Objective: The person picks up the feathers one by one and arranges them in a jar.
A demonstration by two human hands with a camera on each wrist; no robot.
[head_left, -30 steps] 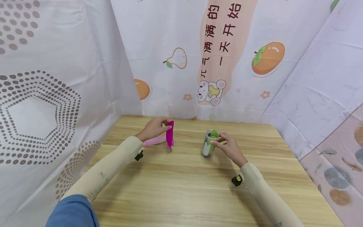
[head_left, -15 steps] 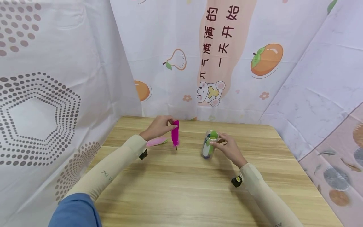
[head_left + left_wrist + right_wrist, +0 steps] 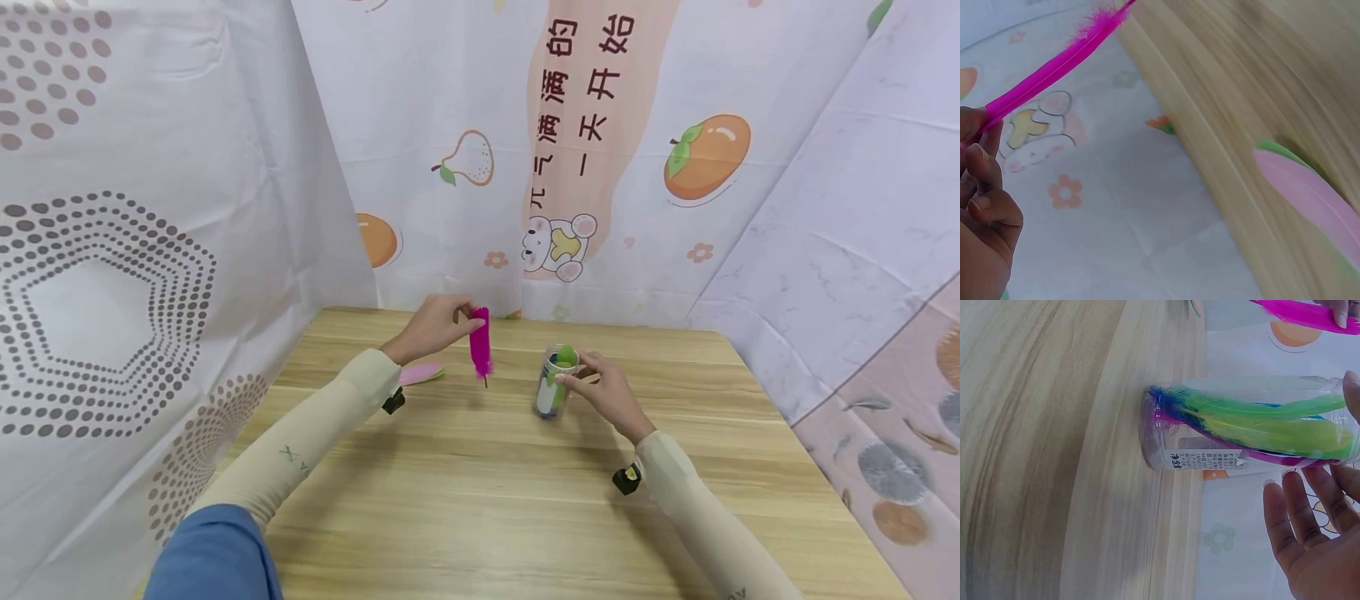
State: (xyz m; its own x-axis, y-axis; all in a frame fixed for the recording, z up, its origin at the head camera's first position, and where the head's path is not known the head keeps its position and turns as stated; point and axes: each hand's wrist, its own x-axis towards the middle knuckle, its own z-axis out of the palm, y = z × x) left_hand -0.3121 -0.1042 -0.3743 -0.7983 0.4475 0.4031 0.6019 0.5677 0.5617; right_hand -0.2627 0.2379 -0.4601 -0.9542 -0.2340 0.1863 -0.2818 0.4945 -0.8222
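Note:
My left hand (image 3: 438, 323) pinches a magenta feather (image 3: 481, 343) near its broad end, and the quill hangs down above the table. In the left wrist view the magenta feather (image 3: 1047, 78) stretches away from the left hand (image 3: 988, 200). A clear jar (image 3: 549, 392) stands upright on the table, with several feathers inside, green, yellow, blue and magenta; the right wrist view shows those feathers (image 3: 1266, 425) through its wall. Around the jar's rim, my right hand (image 3: 609, 396) holds it by thumb and fingers. A pale pink feather (image 3: 422, 372) lies over a green one behind the left wrist.
The wooden table (image 3: 480, 500) runs back to a printed curtain (image 3: 450, 217), which stands close behind both hands. Another patterned curtain (image 3: 112, 317) hangs along the left, and pale cloth (image 3: 817, 217) covers the right side.
My left hand has moved right and slightly up with the magenta feather, closer to the jar. More of the table between it and the pale pink feather shows. The right hand and jar stay put.

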